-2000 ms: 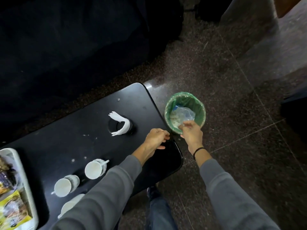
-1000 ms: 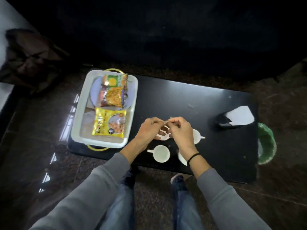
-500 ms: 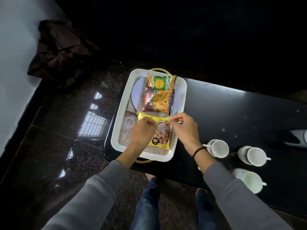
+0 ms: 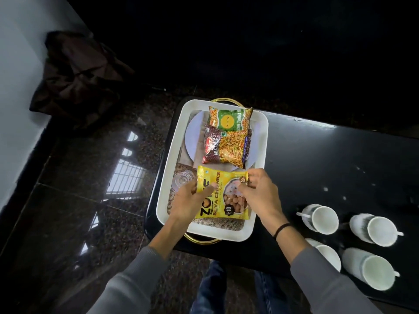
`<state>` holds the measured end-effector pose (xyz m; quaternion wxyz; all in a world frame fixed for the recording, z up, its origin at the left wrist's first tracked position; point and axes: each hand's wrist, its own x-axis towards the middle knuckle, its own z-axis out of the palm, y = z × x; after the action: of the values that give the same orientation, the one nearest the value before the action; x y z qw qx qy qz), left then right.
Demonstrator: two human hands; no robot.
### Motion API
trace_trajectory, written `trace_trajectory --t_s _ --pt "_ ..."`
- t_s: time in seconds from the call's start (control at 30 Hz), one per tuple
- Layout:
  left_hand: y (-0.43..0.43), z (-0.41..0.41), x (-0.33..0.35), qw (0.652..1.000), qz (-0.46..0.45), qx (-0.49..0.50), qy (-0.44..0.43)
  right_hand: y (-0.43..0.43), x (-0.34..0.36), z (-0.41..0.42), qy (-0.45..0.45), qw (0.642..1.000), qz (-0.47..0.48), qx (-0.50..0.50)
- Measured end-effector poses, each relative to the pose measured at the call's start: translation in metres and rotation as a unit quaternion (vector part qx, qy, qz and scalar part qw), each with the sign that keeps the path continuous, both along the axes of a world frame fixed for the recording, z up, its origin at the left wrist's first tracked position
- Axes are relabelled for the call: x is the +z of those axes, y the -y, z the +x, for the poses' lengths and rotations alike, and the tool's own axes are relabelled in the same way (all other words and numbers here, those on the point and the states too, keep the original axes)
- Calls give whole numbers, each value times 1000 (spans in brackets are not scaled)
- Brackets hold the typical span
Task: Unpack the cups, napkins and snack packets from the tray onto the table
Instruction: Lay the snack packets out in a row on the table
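A white tray (image 4: 171, 155) with gold handles sits on the left end of the black table (image 4: 317, 159). It holds a green snack packet (image 4: 229, 118), a maroon mixture packet (image 4: 226, 148) and a yellow soya chunks packet (image 4: 224, 196). My left hand (image 4: 188, 200) grips the yellow packet's left edge. My right hand (image 4: 260, 193) pinches its top right corner. Several white cups (image 4: 324, 219) stand on the table to the right of the tray.
A clear glass lid (image 4: 182, 181) and a round white plate (image 4: 192, 137) lie in the tray on a burlap mat. A dark bag (image 4: 77, 75) lies on the floor against the wall at the left. My knees show below the table's front edge.
My view swung from the green bin at the table's right end to the tray. Both hands left the cups, reached into the tray and took hold of the yellow packet.
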<state>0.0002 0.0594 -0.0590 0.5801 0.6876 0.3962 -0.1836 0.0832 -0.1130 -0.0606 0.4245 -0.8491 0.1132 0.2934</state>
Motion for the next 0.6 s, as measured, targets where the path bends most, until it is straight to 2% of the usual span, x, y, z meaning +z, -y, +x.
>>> trace_trajectory --t_s 0.07,0.13,0.23,0.4,0.5,0.6 --pt "-5 2 4 994 -80 51 46 2 4 3 -34 997 59 -43" --pt "-12 6 9 988 -114 72 79 6 9 8 -70 990 116 -45" --pt "-22 14 19 983 -125 62 120 14 17 20 -79 985 145 39" --pt "-31 39 37 981 -97 -28 168 18 40 41 -68 969 180 154" --pt "-30 56 45 979 -80 -43 182 18 46 49 -57 967 216 125" --pt "-25 70 46 975 -103 28 193 21 45 52 -39 967 246 48"
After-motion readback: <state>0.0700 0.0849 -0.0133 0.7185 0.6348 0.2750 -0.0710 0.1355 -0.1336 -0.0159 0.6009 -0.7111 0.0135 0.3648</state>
